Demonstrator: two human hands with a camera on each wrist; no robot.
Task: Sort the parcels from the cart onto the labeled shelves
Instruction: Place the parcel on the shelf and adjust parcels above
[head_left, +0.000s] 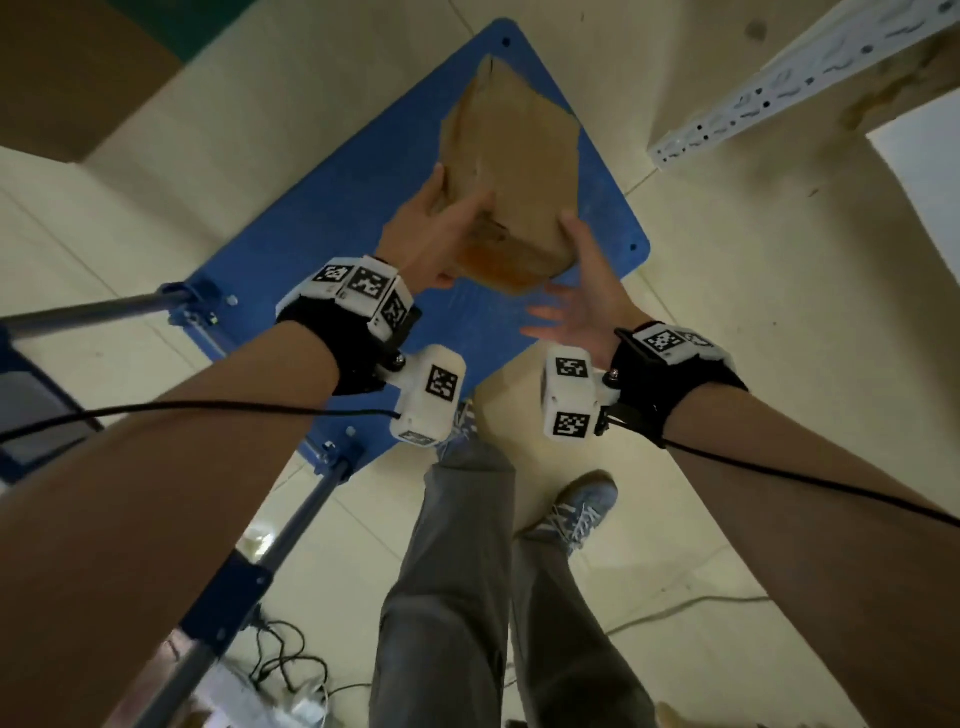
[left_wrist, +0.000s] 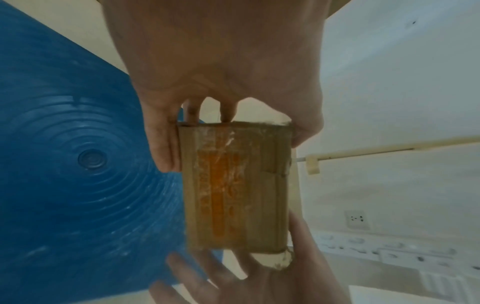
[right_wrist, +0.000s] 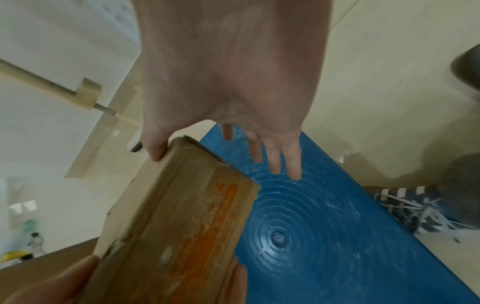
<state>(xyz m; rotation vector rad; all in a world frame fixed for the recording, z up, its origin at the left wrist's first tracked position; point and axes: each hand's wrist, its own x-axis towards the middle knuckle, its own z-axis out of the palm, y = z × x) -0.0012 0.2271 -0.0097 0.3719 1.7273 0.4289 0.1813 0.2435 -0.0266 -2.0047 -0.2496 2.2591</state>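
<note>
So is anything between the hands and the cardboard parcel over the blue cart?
No. The left hand already grips the parcel, and the right hand has its thumb against the parcel's edge, fingers spread. Only the bare cart deck lies beneath.

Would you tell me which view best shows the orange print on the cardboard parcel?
The left wrist view: the orange print on the cardboard parcel faces that camera almost squarely. The right wrist view shows it slanted and blurred; the head view catches only an orange patch at the near end.
</note>
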